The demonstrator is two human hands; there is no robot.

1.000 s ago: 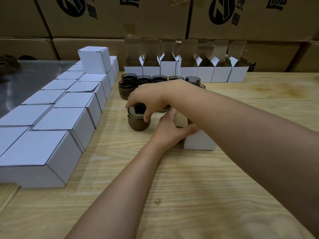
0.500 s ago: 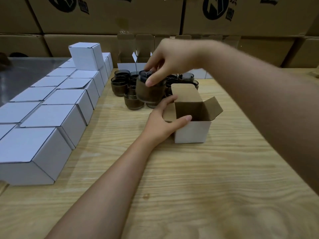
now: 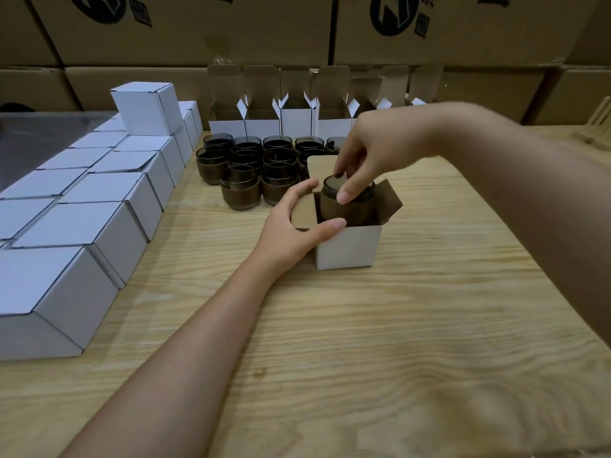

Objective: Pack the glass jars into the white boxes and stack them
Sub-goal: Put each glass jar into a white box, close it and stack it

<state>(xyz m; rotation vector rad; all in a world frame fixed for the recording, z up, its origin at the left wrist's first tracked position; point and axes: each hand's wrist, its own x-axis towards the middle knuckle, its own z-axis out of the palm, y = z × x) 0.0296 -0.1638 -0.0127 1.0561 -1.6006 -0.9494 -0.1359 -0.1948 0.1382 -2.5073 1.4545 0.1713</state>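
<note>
A dark glass jar [image 3: 334, 206] sits partway down inside an open white box [image 3: 350, 247] at the middle of the wooden table. My right hand [image 3: 373, 150] pinches the jar's rim from above with thumb and fingers. My left hand [image 3: 297, 226] grips the box's left flap and front corner, thumb on the front edge. Several more dark jars [image 3: 251, 170] stand clustered just behind and left of the box. The jar's lower half is hidden by the box walls.
Closed white boxes [image 3: 99, 200] lie in rows along the left, one box [image 3: 147, 109] stacked on top at the far end. Open empty boxes [image 3: 296, 115] line the back. Brown cartons [image 3: 198, 31] wall the rear. The wooden table [image 3: 380, 342] stretches toward me.
My right hand lifted a jar from the cluster, carried it right and lowered it into the open box. My left hand kept its hold on the box.
</note>
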